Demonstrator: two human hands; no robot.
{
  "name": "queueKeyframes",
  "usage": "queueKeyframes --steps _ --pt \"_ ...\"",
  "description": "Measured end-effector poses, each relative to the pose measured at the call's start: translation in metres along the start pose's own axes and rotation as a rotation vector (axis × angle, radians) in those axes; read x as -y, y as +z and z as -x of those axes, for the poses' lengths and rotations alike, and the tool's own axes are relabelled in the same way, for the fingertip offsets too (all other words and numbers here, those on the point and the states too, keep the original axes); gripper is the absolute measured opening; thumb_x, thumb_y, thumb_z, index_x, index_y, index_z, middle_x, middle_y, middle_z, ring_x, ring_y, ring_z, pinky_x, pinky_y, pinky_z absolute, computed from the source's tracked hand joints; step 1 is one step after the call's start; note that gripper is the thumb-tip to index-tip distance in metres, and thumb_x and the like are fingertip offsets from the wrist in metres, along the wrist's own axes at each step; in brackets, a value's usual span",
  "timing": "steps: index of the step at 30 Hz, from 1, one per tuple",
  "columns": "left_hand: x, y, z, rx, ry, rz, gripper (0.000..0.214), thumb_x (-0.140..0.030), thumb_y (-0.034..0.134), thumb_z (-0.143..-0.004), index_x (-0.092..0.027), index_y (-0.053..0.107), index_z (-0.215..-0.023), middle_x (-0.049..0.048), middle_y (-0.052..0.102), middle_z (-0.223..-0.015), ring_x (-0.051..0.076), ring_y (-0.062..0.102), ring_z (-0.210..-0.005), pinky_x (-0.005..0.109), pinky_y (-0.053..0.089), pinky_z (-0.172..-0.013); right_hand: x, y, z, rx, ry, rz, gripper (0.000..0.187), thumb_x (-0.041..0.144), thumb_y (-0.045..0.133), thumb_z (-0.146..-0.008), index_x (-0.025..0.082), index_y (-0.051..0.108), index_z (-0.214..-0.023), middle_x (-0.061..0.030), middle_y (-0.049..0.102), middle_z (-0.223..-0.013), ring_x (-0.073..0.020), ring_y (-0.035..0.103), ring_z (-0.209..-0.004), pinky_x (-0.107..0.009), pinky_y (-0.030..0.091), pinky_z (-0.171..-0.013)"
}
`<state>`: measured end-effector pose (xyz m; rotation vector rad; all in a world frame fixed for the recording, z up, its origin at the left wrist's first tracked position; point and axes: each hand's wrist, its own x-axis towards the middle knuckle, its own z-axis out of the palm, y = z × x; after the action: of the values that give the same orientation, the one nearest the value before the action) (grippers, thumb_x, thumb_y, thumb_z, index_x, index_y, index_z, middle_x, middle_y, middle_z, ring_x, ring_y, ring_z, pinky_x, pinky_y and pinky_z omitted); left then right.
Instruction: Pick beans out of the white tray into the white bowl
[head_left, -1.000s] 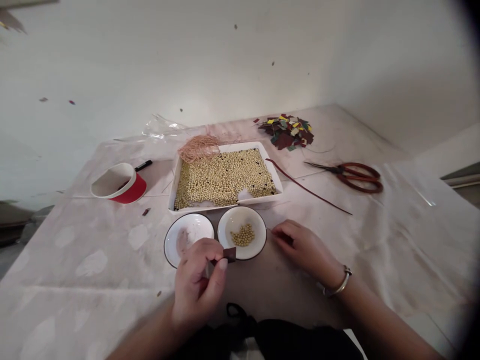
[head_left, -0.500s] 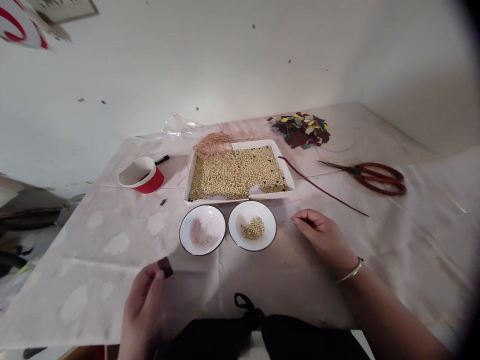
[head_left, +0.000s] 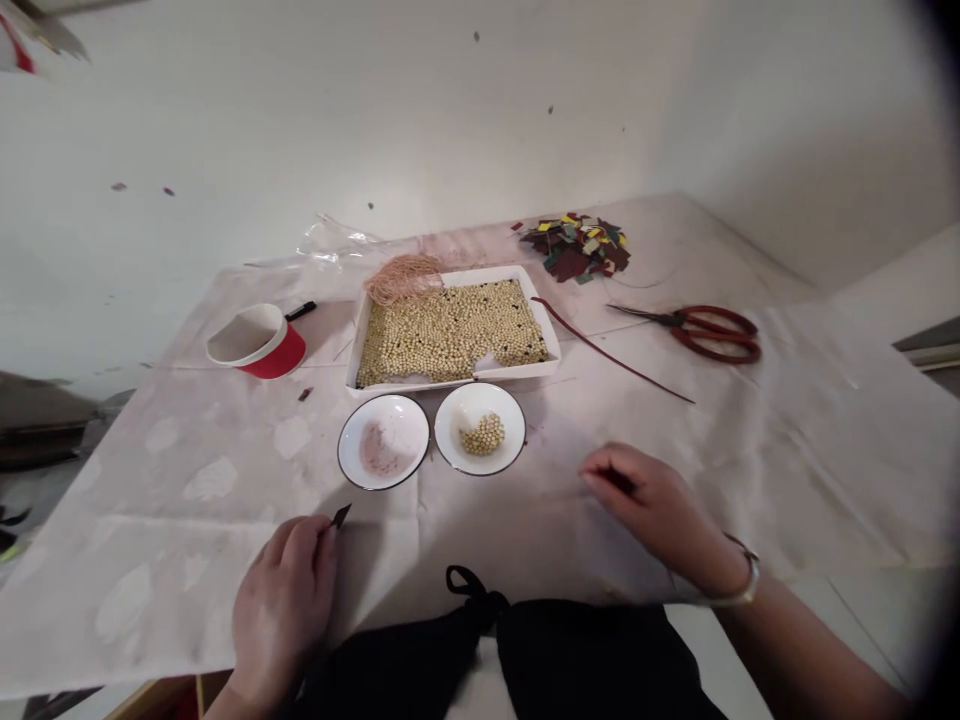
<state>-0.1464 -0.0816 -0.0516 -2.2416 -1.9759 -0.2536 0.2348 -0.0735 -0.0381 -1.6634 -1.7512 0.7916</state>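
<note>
My left hand (head_left: 281,605) pinches a small dark brown scrap (head_left: 341,516) between thumb and fingers, low over the table's near edge. My right hand (head_left: 652,510) rests on the paper-covered table with its fingers curled together; what they hold, if anything, is hidden. Ahead stand two white bowls: the left bowl (head_left: 383,455) holds a pinkish smear, the right bowl (head_left: 480,441) holds a few tan beads. Behind them a white tray (head_left: 452,333) is full of tan beads.
A red paper cup (head_left: 257,343) and a black pen lie at the left. Red-handled scissors (head_left: 697,328), a long dark red strip (head_left: 611,357) and a pile of coloured scraps (head_left: 577,246) lie at the right. Pink cord (head_left: 403,276) is coiled at the tray's far corner. Black fabric (head_left: 525,650) lies at the near edge.
My left hand has drawn back from the bowls to the near left with the dark scrap. My right hand has slid back toward me, still curled.
</note>
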Motion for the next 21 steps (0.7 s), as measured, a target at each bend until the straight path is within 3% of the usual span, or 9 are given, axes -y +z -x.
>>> queueKeyframes --steps 4,8,13,21 --pt "0.000 0.003 -0.002 -0.015 0.033 -0.057 0.019 -0.029 0.043 -0.092 -0.018 0.058 -0.094 0.0084 0.067 -0.089 0.023 0.065 -0.073 0.033 0.048 -0.063 0.000 -0.009 0.048 0.220 -0.040 0.118 0.002 0.022 0.060 -0.081 0.023 0.060 -0.080 -0.0001 0.059 -0.075 -0.0158 0.056 -0.062 -0.029 0.045 -0.057" --pt "0.000 0.006 -0.006 0.002 0.084 -0.106 0.019 -0.028 0.041 -0.092 -0.018 0.058 -0.091 0.0070 0.067 -0.084 0.023 0.065 -0.070 0.032 0.047 -0.062 -0.004 -0.001 0.071 0.401 -0.080 0.266 0.006 0.017 0.055 -0.085 0.023 0.056 -0.085 -0.0020 0.061 -0.084 -0.0183 0.060 -0.073 -0.030 0.047 -0.063" --pt "0.001 0.008 -0.011 0.034 0.146 -0.154 0.021 -0.028 0.040 -0.093 -0.017 0.058 -0.092 0.0063 0.068 -0.080 0.023 0.064 -0.068 0.033 0.045 -0.062 -0.003 0.010 0.070 0.442 -0.126 0.287 0.014 0.015 0.049 -0.090 0.023 0.052 -0.078 -0.0011 0.059 -0.081 -0.0161 0.058 -0.068 -0.028 0.046 -0.061" --pt "0.003 0.004 -0.015 0.038 0.172 -0.193 0.022 -0.027 0.042 -0.090 -0.020 0.061 -0.083 0.0044 0.067 -0.066 0.023 0.064 -0.060 0.031 0.042 -0.054 -0.008 0.009 0.065 0.447 -0.157 0.258 0.023 0.009 0.046 -0.086 0.022 0.050 -0.069 -0.0001 0.059 -0.074 -0.0143 0.057 -0.062 -0.025 0.045 -0.056"
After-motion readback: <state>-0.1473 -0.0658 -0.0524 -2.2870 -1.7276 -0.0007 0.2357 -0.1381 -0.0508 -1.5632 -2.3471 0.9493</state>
